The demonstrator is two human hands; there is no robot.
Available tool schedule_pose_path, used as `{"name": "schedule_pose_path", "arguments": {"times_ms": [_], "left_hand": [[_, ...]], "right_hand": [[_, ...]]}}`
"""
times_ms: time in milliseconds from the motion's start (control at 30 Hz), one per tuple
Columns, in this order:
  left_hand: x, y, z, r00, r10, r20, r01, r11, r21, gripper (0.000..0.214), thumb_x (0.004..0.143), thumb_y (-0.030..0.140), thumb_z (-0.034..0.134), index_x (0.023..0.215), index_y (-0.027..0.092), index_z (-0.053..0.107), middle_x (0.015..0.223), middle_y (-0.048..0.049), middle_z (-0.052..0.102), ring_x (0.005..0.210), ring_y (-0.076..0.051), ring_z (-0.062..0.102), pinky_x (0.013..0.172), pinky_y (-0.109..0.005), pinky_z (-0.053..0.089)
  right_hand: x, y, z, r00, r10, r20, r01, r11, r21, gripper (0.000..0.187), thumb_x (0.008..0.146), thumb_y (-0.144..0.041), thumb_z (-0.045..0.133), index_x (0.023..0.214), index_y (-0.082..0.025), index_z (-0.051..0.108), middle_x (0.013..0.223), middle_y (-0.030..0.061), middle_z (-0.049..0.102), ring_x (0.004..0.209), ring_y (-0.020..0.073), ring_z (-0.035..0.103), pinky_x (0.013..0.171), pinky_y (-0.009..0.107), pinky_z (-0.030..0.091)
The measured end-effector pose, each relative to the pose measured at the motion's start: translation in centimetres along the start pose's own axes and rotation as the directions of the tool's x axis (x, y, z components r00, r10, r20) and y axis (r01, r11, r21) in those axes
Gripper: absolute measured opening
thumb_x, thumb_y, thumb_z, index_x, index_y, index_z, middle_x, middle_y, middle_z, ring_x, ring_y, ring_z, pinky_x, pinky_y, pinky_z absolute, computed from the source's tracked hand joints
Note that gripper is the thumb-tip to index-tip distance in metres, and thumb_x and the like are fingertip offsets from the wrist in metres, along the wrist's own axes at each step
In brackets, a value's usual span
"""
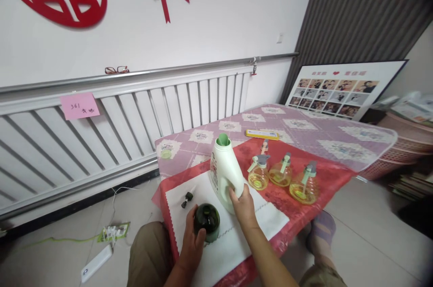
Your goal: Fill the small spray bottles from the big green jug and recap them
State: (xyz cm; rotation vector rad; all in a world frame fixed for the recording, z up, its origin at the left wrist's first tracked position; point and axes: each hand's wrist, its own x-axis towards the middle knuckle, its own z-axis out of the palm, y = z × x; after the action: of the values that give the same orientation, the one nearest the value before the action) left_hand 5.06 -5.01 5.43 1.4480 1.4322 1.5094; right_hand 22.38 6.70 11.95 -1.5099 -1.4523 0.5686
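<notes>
My right hand (242, 205) grips the handle of a white detergent jug (223, 173) with a green spout, standing upright on a white cloth (270, 221). My left hand (192, 237) is wrapped round a dark green round bottle (207, 220) that rests on the same cloth, close in front of the jug. A small black spray cap (186, 199) lies on the cloth to the left of the jug. Three clear spray bottles holding yellow liquid (259, 174) (281, 172) (304, 185) stand on the red cloth to the right.
The low table (338, 142) has a pink patterned cover with a red cloth over its front. A yellow flat case (262, 134) and a small green lid (165, 153) lie further back. A radiator runs along the wall behind. A white device and cables lie on the floor at left.
</notes>
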Motion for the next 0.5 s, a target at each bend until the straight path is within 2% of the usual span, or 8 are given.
{"name": "schedule_pose_path", "arguments": {"times_ms": [267,367,500], "left_hand": [[0.4,0.1,0.0,0.986,-0.140,-0.091,0.135,0.989,-0.059,0.062,0.089,0.057,0.037,0.134,0.016,0.040,0.138,-0.0140,0.047,0.130,-0.026,0.042,0.111,-0.040,0.031],[0.6,-0.3,-0.2,0.970,-0.201,-0.134,0.186,0.976,-0.116,0.062,0.088,0.061,0.036,0.131,0.016,0.043,0.136,-0.0145,0.049,0.128,-0.026,0.046,0.108,-0.040,0.036],[1.0,-1.2,-0.4,0.952,-0.276,-0.132,0.244,0.945,-0.220,0.066,0.084,0.066,0.040,0.126,0.016,0.046,0.133,-0.0150,0.052,0.125,-0.027,0.048,0.106,-0.040,0.039]], "right_hand": [[-0.2,-0.5,-0.4,0.999,-0.017,-0.031,0.017,1.000,0.009,0.028,0.076,-0.051,0.049,0.086,-0.024,0.049,0.069,0.0036,0.066,0.069,0.0252,0.065,0.058,0.032,0.047],[-0.2,-0.5,-0.4,1.000,-0.004,-0.029,0.004,1.000,0.002,0.028,0.077,-0.051,0.049,0.086,-0.025,0.049,0.067,0.0028,0.066,0.068,0.0251,0.065,0.058,0.032,0.047],[-0.2,-0.5,-0.4,1.000,0.013,-0.023,-0.013,1.000,-0.007,0.029,0.076,-0.052,0.050,0.087,-0.025,0.049,0.067,0.0024,0.065,0.066,0.0254,0.064,0.057,0.033,0.047]]}}
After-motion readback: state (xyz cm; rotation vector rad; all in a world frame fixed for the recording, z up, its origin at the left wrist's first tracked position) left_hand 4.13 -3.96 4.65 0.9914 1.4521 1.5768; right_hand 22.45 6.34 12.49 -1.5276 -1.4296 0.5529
